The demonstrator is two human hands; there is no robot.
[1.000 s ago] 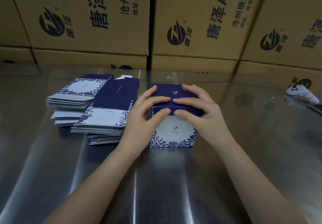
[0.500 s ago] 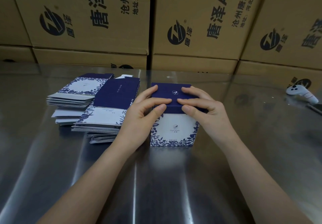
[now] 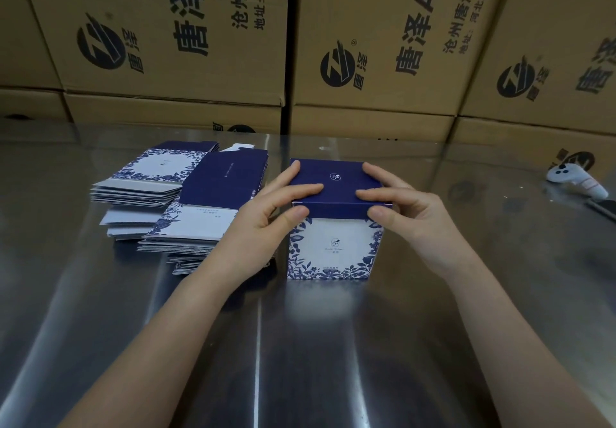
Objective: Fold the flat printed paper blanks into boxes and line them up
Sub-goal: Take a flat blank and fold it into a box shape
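A folded box stands upright on the steel table, with a dark blue lid and a white front bordered by blue leaves. My left hand grips its top left corner, fingers on the lid and thumb on the front edge. My right hand grips the top right corner the same way. Flat printed blanks lie in a stack just left of the box, partly hidden behind my left hand. A second stack of blanks lies further left.
The steel table is reflective. A wall of brown cartons stands along its far edge. A white controller lies at the far right of the table.
Both hands slid apart along the lid's front edge, from the middle toward the corners. The lid now lies flat and shut on the box.
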